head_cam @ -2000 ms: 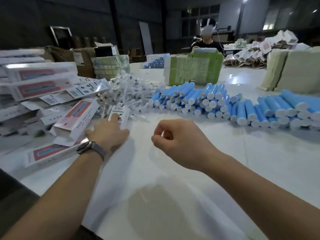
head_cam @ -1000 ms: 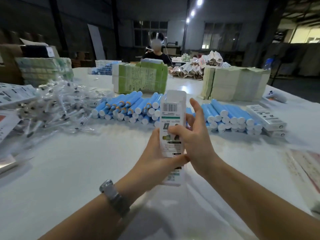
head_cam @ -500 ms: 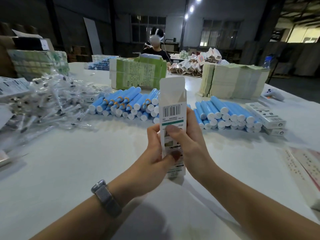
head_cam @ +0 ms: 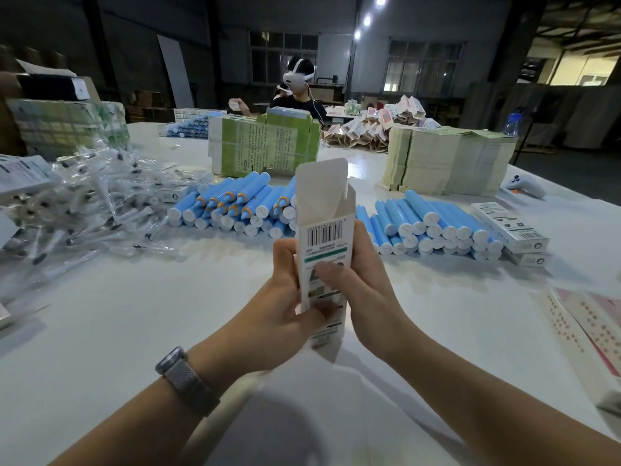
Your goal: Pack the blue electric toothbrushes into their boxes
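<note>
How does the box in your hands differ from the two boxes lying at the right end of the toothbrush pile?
The held box stands upright in the left hand and right hand; the two stacked boxes lie flat on the table. The held box's top flap is open; the stacked boxes look closed. All are white and printed.

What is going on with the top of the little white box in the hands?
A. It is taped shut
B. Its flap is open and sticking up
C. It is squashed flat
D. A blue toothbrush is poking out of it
B: the box, held by the left hand and right hand, has its top flap standing up, and the opening shows nothing inside.
</note>
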Motion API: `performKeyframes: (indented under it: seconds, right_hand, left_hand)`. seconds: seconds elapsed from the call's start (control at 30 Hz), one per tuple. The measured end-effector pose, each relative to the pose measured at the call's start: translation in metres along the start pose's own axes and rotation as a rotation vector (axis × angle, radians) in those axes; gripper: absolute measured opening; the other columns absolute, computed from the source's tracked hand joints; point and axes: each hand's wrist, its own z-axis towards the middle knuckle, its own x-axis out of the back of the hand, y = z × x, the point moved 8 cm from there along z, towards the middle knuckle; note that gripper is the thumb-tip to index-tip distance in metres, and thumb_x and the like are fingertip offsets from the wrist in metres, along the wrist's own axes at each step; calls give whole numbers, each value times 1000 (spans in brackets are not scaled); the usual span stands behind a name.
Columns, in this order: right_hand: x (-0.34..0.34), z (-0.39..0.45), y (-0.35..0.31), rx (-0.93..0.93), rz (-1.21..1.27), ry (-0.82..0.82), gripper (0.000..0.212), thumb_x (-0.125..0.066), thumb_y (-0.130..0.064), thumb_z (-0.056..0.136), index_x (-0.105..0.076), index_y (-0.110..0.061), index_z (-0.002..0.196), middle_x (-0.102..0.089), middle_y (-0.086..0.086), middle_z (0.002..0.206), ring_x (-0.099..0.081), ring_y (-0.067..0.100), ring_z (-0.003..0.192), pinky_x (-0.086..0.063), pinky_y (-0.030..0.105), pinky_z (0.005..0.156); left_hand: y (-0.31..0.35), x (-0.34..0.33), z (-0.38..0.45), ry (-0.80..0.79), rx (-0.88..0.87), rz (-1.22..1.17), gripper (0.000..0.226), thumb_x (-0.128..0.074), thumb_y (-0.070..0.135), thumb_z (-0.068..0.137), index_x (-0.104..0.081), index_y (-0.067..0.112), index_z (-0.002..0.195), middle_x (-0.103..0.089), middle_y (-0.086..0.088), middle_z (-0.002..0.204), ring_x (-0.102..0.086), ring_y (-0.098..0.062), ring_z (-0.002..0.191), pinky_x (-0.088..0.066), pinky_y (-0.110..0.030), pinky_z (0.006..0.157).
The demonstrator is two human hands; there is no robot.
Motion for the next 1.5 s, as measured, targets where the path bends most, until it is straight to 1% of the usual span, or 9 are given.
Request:
performKeyframes:
  seconds: [0.3,0.43,0.57,0.67,0.83,0.93,1.13,1.3,1.5]
  right_hand:
    - [39,25,-3,-58,-206,-9,33,-40,-38,93,-72,-27,93,-72,-1,90,-66,17,83,-54,34,67]
    - [113,57,18,-269,-911,360,14,-54,-31,94,-65,-30,103,-66,-10,92,-65,17,89,-55,42,79]
    - [132,78,68,-672,-1408,92,45,-44,-36,98,-42,-42,142,-53,3,130,-55,29,108,-49,39,79]
    - [133,85,85,-718,-1474,61,33,-37,-33,98,-58,-35,124,-56,2,105,-53,26,92,-37,32,65]
    - [139,91,81,-658,-1488,196,6,-51,-26,95,-52,-20,94,-51,4,87,-51,26,86,-38,34,63]
    - [142,93,78,-681,-1455,217,14,-59,-23,87,-48,-18,81,-52,4,82,-51,25,82,-31,30,51]
    - [142,70,56,-595,-745,474,46,-69,-33,89,-44,-21,126,-61,5,105,-57,14,72,-44,30,56]
    - [90,70,6,-342,-250,332,55,-64,-18,93,-38,-16,141,-66,9,88,-56,12,47,-47,26,44]
    - [52,64,-45,-175,-143,256,21,-55,-34,87,-55,-26,107,-62,-6,74,-58,13,58,-47,26,52]
  left_hand:
    - [-3,14,-2,21,29,44,69,-64,16,83,-29,60,123,-57,34,123,-57,4,120,-51,-11,84]
    - [-10,18,0,51,84,4,70,-65,16,75,-39,74,105,-61,36,114,-60,7,113,-53,-10,74]
    - [-16,20,-2,65,122,-45,63,-69,26,65,-50,69,107,-67,30,112,-65,2,109,-55,-13,74]
    - [-23,20,-5,47,163,-67,64,-67,27,62,-53,69,108,-70,27,110,-68,2,104,-55,-12,72]
    - [-28,20,-3,48,186,-73,56,-67,28,59,-63,63,102,-73,21,108,-72,-7,100,-58,-20,72]
    - [-31,21,-2,58,199,-84,53,-68,27,57,-65,61,98,-74,18,105,-73,-9,98,-59,-20,72]
    - [-26,25,1,66,220,-118,65,-64,9,68,-58,63,106,-70,24,111,-66,1,105,-57,-15,67]
    - [-21,21,0,87,232,-114,66,-64,10,68,-48,47,121,-71,20,108,-67,-1,104,-52,-25,79]
    - [-14,28,1,192,238,-193,32,-59,62,65,-61,62,97,-73,4,98,-70,-16,92,-51,-62,94]
